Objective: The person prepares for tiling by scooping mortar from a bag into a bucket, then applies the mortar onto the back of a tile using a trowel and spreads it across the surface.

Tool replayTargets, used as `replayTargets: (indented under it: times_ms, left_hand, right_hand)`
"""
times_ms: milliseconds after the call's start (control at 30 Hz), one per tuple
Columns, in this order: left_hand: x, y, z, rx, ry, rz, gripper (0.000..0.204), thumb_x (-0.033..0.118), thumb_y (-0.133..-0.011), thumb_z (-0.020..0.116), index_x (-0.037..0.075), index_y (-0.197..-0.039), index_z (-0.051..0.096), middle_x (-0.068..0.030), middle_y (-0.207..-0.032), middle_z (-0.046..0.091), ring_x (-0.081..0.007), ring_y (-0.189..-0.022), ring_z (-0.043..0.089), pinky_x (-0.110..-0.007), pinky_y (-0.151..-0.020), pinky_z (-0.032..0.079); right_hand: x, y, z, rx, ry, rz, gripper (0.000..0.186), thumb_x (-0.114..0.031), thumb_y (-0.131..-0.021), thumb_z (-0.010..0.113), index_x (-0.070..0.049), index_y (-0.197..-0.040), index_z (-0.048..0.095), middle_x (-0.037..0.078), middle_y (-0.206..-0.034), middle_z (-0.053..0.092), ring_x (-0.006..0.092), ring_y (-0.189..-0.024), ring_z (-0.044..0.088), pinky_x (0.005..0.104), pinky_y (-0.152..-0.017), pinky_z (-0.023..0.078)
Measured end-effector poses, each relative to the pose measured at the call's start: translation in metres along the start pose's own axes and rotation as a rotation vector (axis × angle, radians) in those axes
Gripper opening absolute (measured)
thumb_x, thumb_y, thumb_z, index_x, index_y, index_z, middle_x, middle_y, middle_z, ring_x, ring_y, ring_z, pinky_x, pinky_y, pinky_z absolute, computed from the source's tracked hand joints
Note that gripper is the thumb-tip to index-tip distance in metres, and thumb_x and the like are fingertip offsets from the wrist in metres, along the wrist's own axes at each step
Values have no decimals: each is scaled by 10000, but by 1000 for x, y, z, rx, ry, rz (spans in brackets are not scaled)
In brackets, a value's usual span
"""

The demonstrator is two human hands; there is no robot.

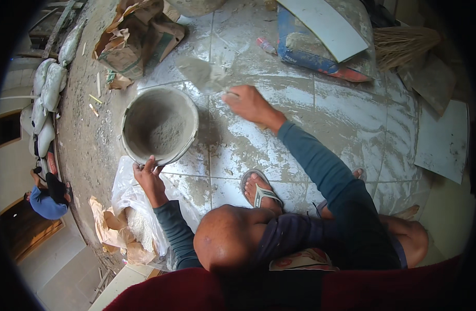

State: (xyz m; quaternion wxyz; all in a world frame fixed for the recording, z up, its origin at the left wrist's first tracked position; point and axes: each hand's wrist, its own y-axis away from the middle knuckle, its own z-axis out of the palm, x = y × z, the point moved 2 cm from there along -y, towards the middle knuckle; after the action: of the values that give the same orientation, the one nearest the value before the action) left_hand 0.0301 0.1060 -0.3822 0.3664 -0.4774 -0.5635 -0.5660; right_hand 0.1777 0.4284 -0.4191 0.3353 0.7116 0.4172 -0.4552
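Note:
My left hand (151,179) grips the near rim of a round grey bucket (126,136), thumb over the edge. Inside lies dry-looking grey powder (168,132), like cement, heaped toward the right side. My right hand (248,105) is closed around the handle of a trowel, to the upper right of the bucket. The grey trowel blade (196,73) points left, beyond the bucket's far rim, and looks smeared by motion. Whether any powder sits on the blade I cannot tell.
Powder-smeared tiles (295,155) surround my sandalled foot (259,191). A torn paper sack (139,41) stands far left; a plastic bag (129,181) with white powder lies near left. Far right are a blue sack (300,49), a broom (403,44) and a loose tile (445,140). Another person (47,201) crouches at left.

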Motion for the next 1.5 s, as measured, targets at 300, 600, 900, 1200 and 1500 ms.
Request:
replayTargets:
  times_ms: [300,600,900,1200,1500]
  left_hand:
    - [-73,-42,-40,-153,171,-147,200,42,-850,634,-18,-1013,534,-103,-868,629,-143,-633,588,-302,-665,513]
    - [-119,-66,-57,-262,330,-272,271,40,-855,632,-48,-1039,454,-136,-907,606,-190,-737,625,-367,-836,526]
    - [-72,-27,-14,-236,386,-363,507,252,-861,638,-11,-1248,443,-189,-1213,541,-316,-1117,540,-489,-933,443]
    - [-73,-1,-6,-231,405,-348,505,267,-839,642,45,-1215,388,-198,-1254,444,-377,-1171,466,-598,-978,394]
    - [-79,1,-5,-213,385,-268,569,256,-834,647,75,-1265,323,-185,-1229,459,-354,-1143,487,-573,-917,459]
  right_hand:
    - [-2,117,-57,218,401,13,284,-284,-912,526,-4,-942,568,214,-802,623,406,-758,607,478,-663,467]
    - [220,446,-235,905,454,1078,350,-266,-922,463,-1,-720,568,109,-573,557,220,-472,542,372,-446,418]
    - [144,265,-73,428,371,679,343,-284,-930,505,47,-855,553,305,-801,569,490,-814,538,489,-698,420]
    - [89,112,33,130,7,508,366,-300,-917,515,51,-826,563,301,-795,584,476,-787,560,486,-687,435]
    - [-50,29,55,141,266,-177,226,-230,-873,552,-5,-851,575,199,-754,579,381,-742,590,441,-656,478]
